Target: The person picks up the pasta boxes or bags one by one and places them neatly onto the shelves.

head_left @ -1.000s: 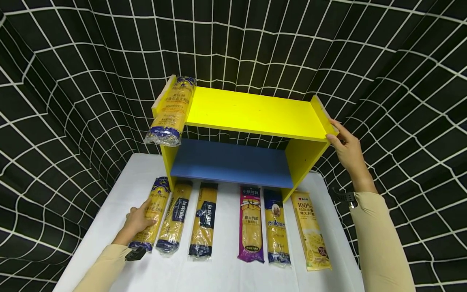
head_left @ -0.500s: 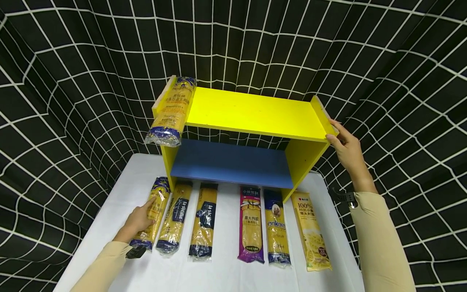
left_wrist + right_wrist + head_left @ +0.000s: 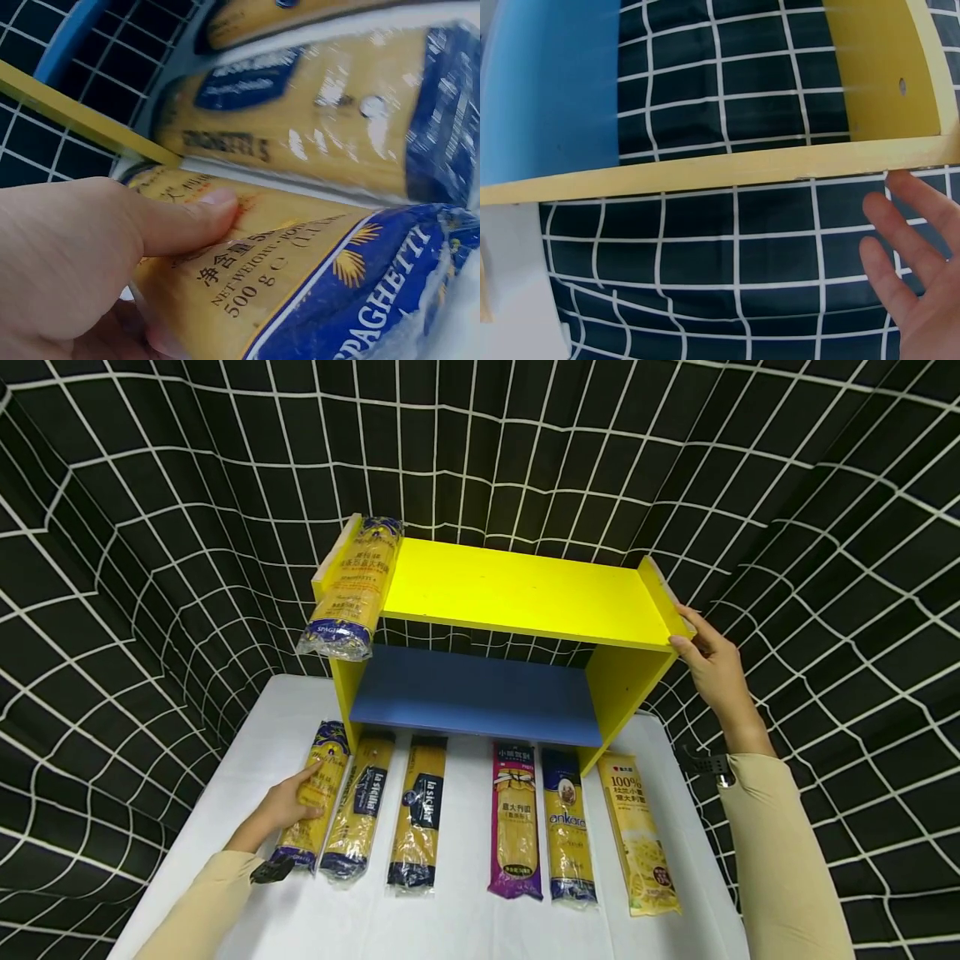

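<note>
Head view puts the held spaghetti packet at eight o'clock on the white table, and from where I stand the left hand has a firm-looking pinch on it, thumb across the top, fingers round the edge. Just to its three o'clock lies a la sicilia packet; at its one o'clock stands the yellow-and-blue shelf. I'd worry that a careless lift could knock the shelf's leg or drag the neighbour, since the gaps are so narrow; the slick wrapper might slip, too. Up at ten o'clock, another packet overhangs the upper board, so a jolt could tip it. Over at three o'clock the right hand touches the shelf's end, fingers nearly straight and spread; how hard it presses, I can't tell.
</note>
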Demonstrator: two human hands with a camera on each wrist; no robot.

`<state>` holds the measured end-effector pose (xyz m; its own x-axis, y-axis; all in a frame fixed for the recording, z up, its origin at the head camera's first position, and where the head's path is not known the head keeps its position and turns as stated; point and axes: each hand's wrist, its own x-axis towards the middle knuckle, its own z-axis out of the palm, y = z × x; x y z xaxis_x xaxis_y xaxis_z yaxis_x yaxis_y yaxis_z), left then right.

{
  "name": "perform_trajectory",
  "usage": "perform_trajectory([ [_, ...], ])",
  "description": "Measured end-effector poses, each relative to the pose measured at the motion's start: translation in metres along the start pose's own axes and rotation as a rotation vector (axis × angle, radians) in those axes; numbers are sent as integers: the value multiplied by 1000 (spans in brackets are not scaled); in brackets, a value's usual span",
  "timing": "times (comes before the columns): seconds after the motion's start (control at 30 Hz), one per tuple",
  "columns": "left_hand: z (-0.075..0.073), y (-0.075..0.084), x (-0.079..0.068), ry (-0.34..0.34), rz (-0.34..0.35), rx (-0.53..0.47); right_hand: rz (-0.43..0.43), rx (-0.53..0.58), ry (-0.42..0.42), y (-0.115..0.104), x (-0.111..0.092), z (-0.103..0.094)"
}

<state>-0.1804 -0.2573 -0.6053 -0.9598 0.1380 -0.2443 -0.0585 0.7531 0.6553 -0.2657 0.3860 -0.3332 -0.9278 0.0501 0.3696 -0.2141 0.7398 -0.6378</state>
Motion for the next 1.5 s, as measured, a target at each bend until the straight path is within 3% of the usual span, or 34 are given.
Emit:
perform_trajectory([
  [0.2,-5,-5,2,-25,-2,-65,14,-7,-11,0,0,0],
  [0.47,-4,-22,4,-3,32,-119,17,-10,-5,1,0,-1],
  [0.97,-4,-22,-2,20,53,-137,15,-11,-1,1,0,0],
  [1.5,0,-26,-3,-42,45,-390,13,-3,-9,-4,0,0],
])
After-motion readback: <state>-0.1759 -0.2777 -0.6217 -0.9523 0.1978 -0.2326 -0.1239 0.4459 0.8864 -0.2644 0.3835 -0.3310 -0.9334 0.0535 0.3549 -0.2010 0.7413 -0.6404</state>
